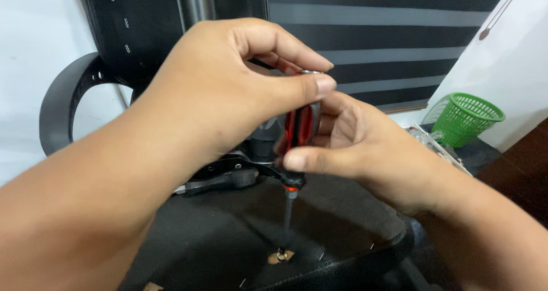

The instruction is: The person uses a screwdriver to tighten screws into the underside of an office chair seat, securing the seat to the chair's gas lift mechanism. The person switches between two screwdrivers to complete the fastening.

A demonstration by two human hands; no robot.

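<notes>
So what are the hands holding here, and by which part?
Both hands hold a screwdriver by its red-and-black handle: the left hand pinches the top end, the right hand steadies the lower handle. Its tip stands on a screw.

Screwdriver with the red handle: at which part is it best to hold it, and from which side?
Grip the screwdriver by its thick red and black handle, from above and the sides, as the left hand and right hand do. It stands nearly upright, tip on a screw.
</notes>
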